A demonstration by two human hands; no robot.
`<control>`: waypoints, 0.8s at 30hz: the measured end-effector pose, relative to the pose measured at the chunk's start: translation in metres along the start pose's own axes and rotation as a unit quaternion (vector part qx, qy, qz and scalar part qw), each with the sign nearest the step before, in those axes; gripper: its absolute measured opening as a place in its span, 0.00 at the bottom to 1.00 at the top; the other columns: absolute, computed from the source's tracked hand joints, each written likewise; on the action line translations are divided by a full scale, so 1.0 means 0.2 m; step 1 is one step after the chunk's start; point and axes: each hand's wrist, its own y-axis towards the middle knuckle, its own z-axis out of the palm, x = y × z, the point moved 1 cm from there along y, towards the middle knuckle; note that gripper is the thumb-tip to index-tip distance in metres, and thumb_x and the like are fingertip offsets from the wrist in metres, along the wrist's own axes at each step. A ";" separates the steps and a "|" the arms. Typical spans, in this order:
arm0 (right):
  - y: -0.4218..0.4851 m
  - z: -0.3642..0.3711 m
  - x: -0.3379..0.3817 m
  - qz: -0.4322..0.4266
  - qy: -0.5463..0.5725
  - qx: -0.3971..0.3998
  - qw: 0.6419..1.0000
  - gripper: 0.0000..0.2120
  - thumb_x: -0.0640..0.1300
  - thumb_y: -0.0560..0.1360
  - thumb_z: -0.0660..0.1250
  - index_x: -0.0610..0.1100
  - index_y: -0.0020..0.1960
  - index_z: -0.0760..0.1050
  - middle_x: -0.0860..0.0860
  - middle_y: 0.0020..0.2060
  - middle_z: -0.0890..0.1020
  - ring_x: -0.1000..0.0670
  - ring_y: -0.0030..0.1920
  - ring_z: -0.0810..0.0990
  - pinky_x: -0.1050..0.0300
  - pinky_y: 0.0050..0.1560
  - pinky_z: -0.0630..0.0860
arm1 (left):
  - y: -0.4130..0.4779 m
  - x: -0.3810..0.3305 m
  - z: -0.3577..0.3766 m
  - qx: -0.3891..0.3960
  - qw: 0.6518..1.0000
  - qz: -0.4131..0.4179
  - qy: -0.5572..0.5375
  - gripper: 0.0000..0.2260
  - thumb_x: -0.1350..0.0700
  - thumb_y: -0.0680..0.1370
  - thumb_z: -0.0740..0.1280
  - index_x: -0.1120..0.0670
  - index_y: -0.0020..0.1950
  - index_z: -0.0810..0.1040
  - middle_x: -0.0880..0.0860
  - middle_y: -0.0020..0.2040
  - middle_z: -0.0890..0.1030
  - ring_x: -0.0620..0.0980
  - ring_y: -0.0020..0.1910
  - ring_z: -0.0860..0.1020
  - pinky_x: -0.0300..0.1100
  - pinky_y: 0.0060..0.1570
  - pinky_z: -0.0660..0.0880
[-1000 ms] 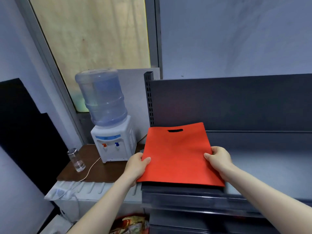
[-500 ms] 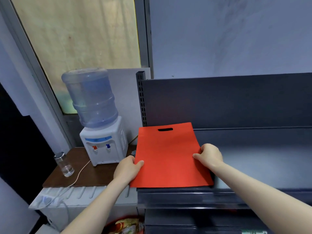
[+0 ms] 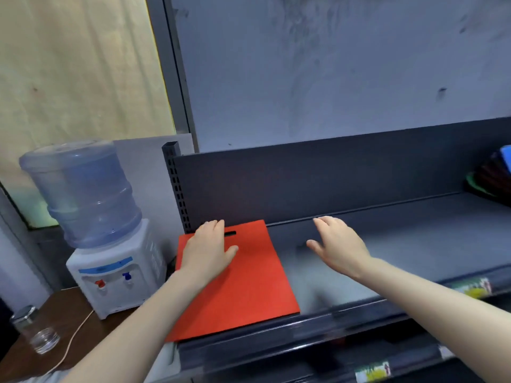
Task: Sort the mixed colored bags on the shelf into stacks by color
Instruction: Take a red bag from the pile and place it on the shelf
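- The red bag (image 3: 235,277) was pinched by both side edges half a second ago; now it lies flat at the left end of the shelf (image 3: 401,244), about 7 o'clock in the view, with its handle slot toward the back panel (image 3: 318,183)
- The left grip (image 3: 207,250) rests flat on the bag near the slot, fingers straight, pressing rather than grasping; the right grip (image 3: 337,247) has let go and hovers released, fingers spread, over bare shelf at the bag's 3 o'clock, clear of it
- My reading: the red bag is placed and starts a red stack; the next one must come from the mixed pile (image 3: 495,175) at the 2 o'clock edge of the view
- Edges: the bag's far edge sits just short of the back panel; its left side is beside the slotted post (image 3: 174,189); its near left corner seems to poke past the shelf's front lip, so a small nudge toward 12 o'clock may help
- Room: bare shelf stretches between bag and pile, enough for other colour stacks; the water cooler (image 3: 105,244) and glass (image 3: 36,333) stand on the low bench (image 3: 63,313) at 9 o'clock, off the shelf
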 end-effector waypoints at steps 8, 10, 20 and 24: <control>-0.15 -0.27 -0.41 0.057 -0.001 -0.012 0.998 0.25 0.53 0.78 0.61 0.42 0.71 0.64 0.50 0.68 0.70 0.48 0.70 0.64 0.54 0.64 0.69 | 0.17 -0.52 -0.01 0.020 0.995 0.080 -0.050 0.26 0.46 0.77 0.65 0.58 0.69 0.67 0.55 0.65 0.74 0.54 0.66 0.71 0.47 0.61 0.70; -0.19 -0.34 -0.52 0.073 -0.010 -0.013 0.997 0.26 0.53 0.78 0.61 0.42 0.71 0.63 0.50 0.69 0.69 0.48 0.71 0.64 0.54 0.65 0.69 | 0.20 -0.67 0.00 0.027 0.993 0.103 -0.046 0.27 0.45 0.77 0.65 0.57 0.70 0.66 0.54 0.65 0.73 0.54 0.65 0.71 0.46 0.61 0.70; -0.39 -0.63 -1.25 0.137 -0.026 -0.012 0.990 0.21 0.52 0.77 0.61 0.41 0.65 0.68 0.46 0.63 0.74 0.46 0.67 0.68 0.48 0.63 0.70 | 0.26 -1.52 0.03 0.055 0.984 0.151 -0.073 0.23 0.46 0.78 0.63 0.58 0.68 0.67 0.54 0.64 0.73 0.53 0.62 0.73 0.46 0.57 0.73; -0.47 -0.78 -1.59 0.146 -0.026 -0.026 0.989 0.23 0.52 0.77 0.62 0.41 0.68 0.67 0.47 0.65 0.73 0.47 0.68 0.68 0.49 0.64 0.70 | 0.28 -1.91 0.05 0.052 0.981 0.177 -0.064 0.23 0.45 0.78 0.62 0.57 0.69 0.67 0.54 0.64 0.73 0.53 0.62 0.73 0.47 0.58 0.73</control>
